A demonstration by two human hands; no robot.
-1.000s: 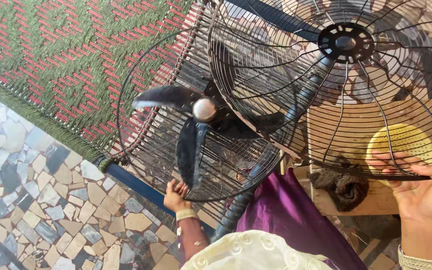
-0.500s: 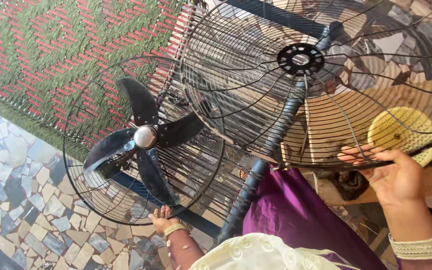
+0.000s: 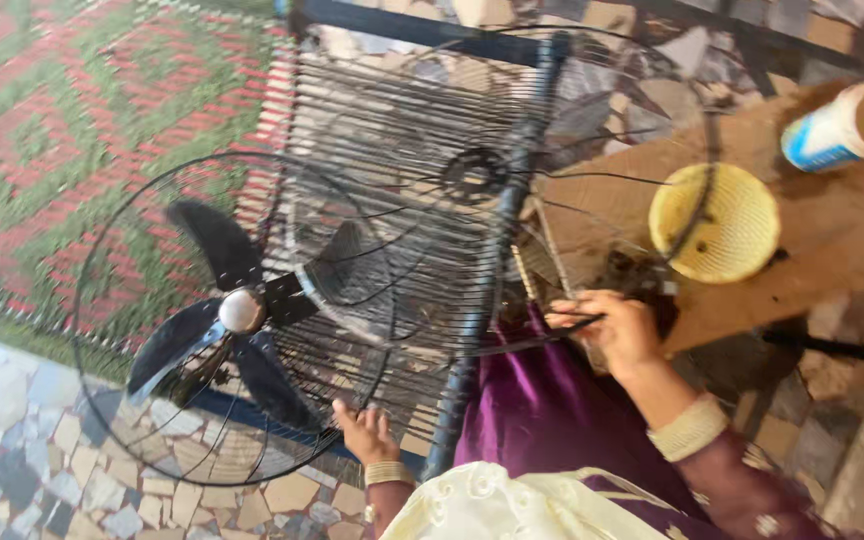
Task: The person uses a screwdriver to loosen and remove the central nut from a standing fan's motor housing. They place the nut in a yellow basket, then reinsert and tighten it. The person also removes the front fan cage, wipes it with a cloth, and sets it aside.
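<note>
The right hand [image 3: 620, 330] is clenched on the rim of the loose front grille [image 3: 512, 190], light, springy wire best held at its stiff rim, while the left hand [image 3: 364, 432] grips the rear guard [image 3: 112, 400] around the 3 blades [image 3: 222, 330].

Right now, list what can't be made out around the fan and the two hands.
- Head view: front grille is motion-blurred; its wires smear together.
- Right hand fingertips: hidden behind the grille rim.
- Left hand grip on the rear guard: palm hidden; only fingers show.
- White cup: cut off by the right edge.
- Yellow basket: contents unreadable.
</note>
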